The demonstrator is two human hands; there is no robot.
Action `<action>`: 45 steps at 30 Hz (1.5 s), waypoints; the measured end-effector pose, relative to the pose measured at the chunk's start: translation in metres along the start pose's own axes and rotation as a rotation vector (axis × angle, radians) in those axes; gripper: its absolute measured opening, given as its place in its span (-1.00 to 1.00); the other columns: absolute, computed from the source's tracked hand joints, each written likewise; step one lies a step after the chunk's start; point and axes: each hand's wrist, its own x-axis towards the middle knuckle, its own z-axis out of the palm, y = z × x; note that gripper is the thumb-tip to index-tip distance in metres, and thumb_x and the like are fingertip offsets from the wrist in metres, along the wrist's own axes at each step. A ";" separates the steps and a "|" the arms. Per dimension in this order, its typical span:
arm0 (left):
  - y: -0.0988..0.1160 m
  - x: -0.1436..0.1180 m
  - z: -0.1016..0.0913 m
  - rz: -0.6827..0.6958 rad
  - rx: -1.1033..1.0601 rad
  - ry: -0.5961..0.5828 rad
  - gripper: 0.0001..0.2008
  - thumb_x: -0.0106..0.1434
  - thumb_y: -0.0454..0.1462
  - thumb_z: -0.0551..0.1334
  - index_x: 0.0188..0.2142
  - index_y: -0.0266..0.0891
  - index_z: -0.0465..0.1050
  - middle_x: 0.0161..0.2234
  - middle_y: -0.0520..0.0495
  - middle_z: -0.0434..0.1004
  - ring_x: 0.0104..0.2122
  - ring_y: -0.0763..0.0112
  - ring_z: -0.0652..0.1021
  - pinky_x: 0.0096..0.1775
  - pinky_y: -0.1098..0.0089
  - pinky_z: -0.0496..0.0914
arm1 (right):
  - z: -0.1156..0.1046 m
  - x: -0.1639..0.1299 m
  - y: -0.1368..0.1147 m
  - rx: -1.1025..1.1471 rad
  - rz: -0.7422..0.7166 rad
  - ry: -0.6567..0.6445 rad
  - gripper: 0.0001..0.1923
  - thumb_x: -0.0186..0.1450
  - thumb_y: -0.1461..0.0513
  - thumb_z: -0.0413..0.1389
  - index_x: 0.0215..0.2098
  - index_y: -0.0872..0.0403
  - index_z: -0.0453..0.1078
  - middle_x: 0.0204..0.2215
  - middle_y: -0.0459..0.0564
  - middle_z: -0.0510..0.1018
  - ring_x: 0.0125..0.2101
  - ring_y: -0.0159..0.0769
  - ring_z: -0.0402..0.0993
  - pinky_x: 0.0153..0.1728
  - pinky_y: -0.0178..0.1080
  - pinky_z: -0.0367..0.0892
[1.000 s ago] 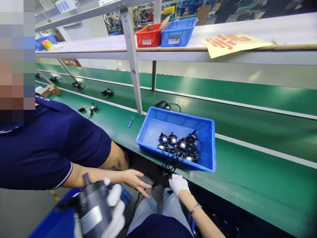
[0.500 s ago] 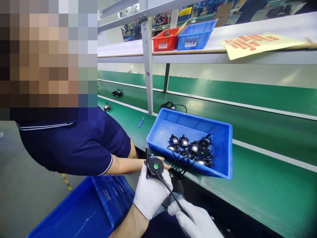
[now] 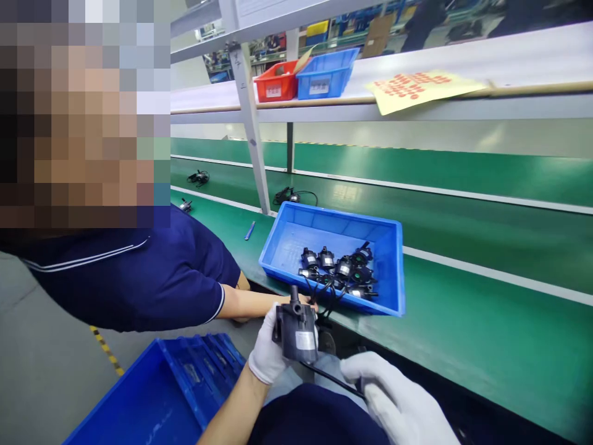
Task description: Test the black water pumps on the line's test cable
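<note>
Left hand (image 3: 267, 357), gloved, grips 1 black pump (image 3: 296, 330) upright above the lap, nozzle up, fingers closed round its body. Right hand (image 3: 398, 405), also gloved, holds the pump's cable (image 3: 330, 378) low at the right, fingers closed on it. Behind, a blue bin (image 3: 391, 272) on the green table (image 3: 463, 327) already holds about 7 pumps (image 3: 340, 272) with cables trailing over its near wall; the held pump is still outside it. A co-worker's bare arm (image 3: 250, 304) reaches in beside the pump. A second blue bin (image 3: 152, 395) sits lower left. Against 0.5 s earlier, the pump has turned from green face forward to label forward and sits lower.
</note>
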 end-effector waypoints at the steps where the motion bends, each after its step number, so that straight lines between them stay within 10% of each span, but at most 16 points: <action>1: -0.001 -0.002 0.002 0.061 0.160 0.028 -0.32 0.17 0.26 0.27 -0.03 -0.27 0.52 -0.16 -0.18 0.57 -0.19 0.16 0.57 -0.08 0.19 0.43 | -0.004 0.001 0.001 0.035 0.019 -0.010 -0.59 0.47 -0.05 -0.14 -0.16 -0.06 0.47 -0.33 -0.06 0.59 -0.43 -0.29 0.51 -0.37 -0.28 0.46; 7: -0.014 -0.007 0.005 0.516 1.160 0.073 0.27 -0.17 0.25 0.48 0.40 -0.20 0.04 0.15 -0.31 0.38 0.12 -0.14 0.45 0.26 -0.09 0.19 | -0.012 0.008 0.026 0.207 0.009 0.018 -0.55 0.52 -0.06 -0.22 -0.16 -0.02 0.39 -0.52 -0.13 0.44 -0.51 -0.32 0.37 -0.40 -0.30 0.30; 13: -0.024 0.009 0.002 0.668 1.356 0.048 0.51 -0.27 0.38 0.38 0.47 -0.28 -0.27 0.00 -0.29 0.43 -0.05 -0.08 0.53 0.15 -0.08 0.32 | -0.028 0.015 0.024 0.226 -0.082 0.049 -0.34 0.48 -0.21 -0.32 -0.27 0.02 0.40 -0.54 -0.10 0.39 -0.53 -0.32 0.31 -0.48 -0.30 0.24; 26: -0.019 0.023 0.010 0.611 1.360 0.088 0.42 -0.19 0.40 0.31 0.47 -0.12 -0.29 0.04 -0.22 0.38 -0.03 0.00 0.51 0.13 -0.03 0.32 | -0.040 0.037 0.033 0.318 -0.089 0.045 -0.41 0.52 -0.12 -0.29 -0.22 0.01 0.44 -0.40 -0.04 0.50 -0.43 -0.30 0.41 -0.34 -0.29 0.38; 32: -0.010 0.016 0.025 0.493 1.266 0.153 0.50 -0.29 0.40 0.36 0.47 -0.21 -0.24 0.12 -0.32 0.36 0.13 -0.17 0.42 0.28 -0.14 0.14 | -0.041 0.048 0.023 0.365 0.152 0.037 -0.46 0.40 -0.22 -0.06 -0.46 0.01 0.25 -0.57 -0.11 0.37 -0.56 -0.34 0.24 -0.50 -0.29 0.23; 38: 0.010 0.003 0.040 0.176 0.843 0.100 -0.19 0.38 0.25 -0.21 0.37 -0.19 0.16 0.27 -0.28 0.31 0.26 0.01 0.35 0.29 0.04 0.21 | -0.036 0.065 0.019 0.737 0.462 -0.035 -0.33 0.38 -0.28 -0.11 -0.59 0.04 0.03 -0.76 -0.24 0.09 -0.72 -0.52 -0.13 -0.62 -0.33 -0.11; 42: 0.005 0.010 0.040 0.156 0.911 0.129 -0.29 0.32 0.17 0.18 0.30 -0.18 0.26 0.32 -0.23 0.27 0.32 0.02 0.25 0.37 0.08 0.05 | -0.034 0.063 0.001 0.471 0.353 0.032 -0.30 0.37 -0.27 -0.08 -0.67 0.04 0.08 -0.73 -0.17 0.20 -0.65 -0.45 0.07 -0.50 -0.31 0.13; 45: -0.007 0.025 0.032 -0.001 0.547 0.082 -0.30 0.27 0.27 0.13 0.07 -0.24 0.45 0.08 -0.27 0.51 0.06 0.06 0.51 0.21 0.04 0.30 | -0.038 0.051 -0.023 0.369 0.214 0.008 -0.34 0.40 -0.23 -0.14 -0.65 0.02 0.13 -0.70 -0.11 0.31 -0.59 -0.38 0.21 -0.44 -0.29 0.26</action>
